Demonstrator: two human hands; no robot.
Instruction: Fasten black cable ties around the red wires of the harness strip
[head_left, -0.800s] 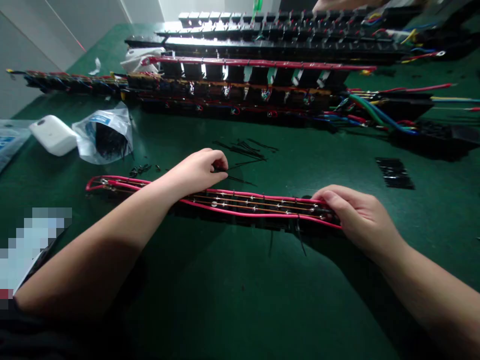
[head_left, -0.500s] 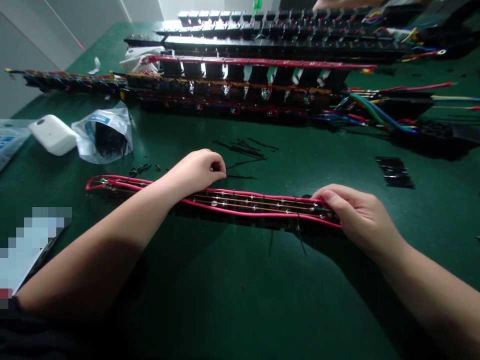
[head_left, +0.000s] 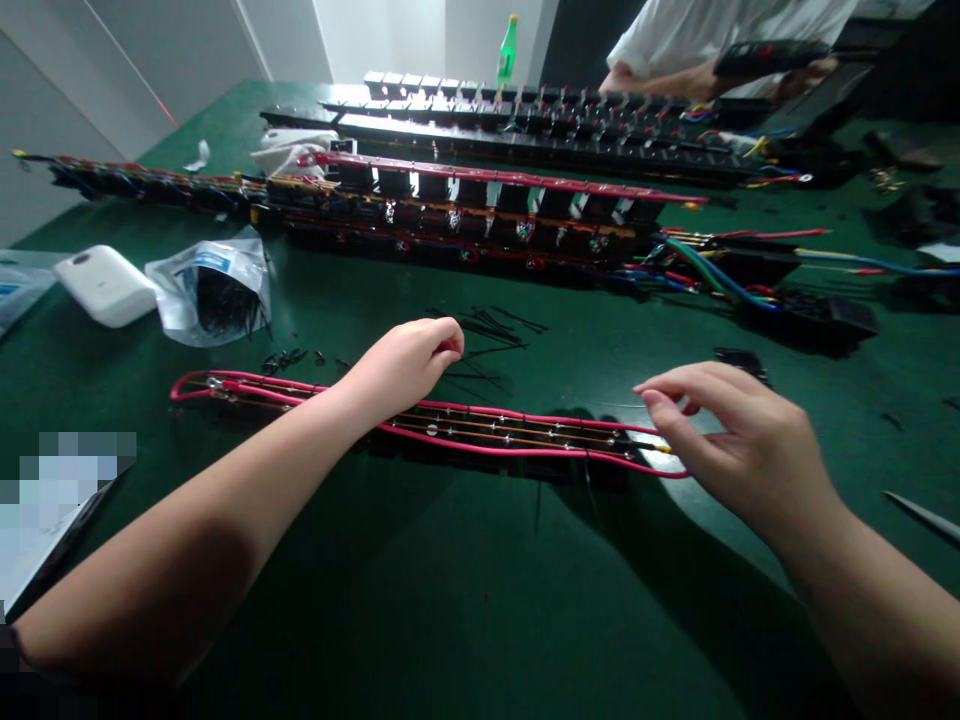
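Observation:
A long black strip with red wires and brass-coloured rods (head_left: 487, 432) lies across the table in front of me. My left hand (head_left: 416, 362) reaches over it, forearm crossing the strip, with fingers closed beside a loose pile of black cable ties (head_left: 491, 326). Whatever the left fingers pinch, if anything, is hidden. My right hand (head_left: 720, 425) hovers at the strip's right end, thumb and forefinger slightly apart and no object evident between them. Dark tie tails hang from the strip's near side.
More wired black strips (head_left: 480, 215) lie across the back. At left are a white case (head_left: 105, 287) and a plastic bag of cable ties (head_left: 214, 290). A green bottle (head_left: 508, 52) stands behind. A person's arm (head_left: 675, 85) holds a dark tool (head_left: 772, 58). A pointed metal tool (head_left: 926, 515) lies right.
My right hand has let go of the strip's right end and its fingers have loosened. My left hand stays by the cable ties, moved slightly. The camera view has tilted up.

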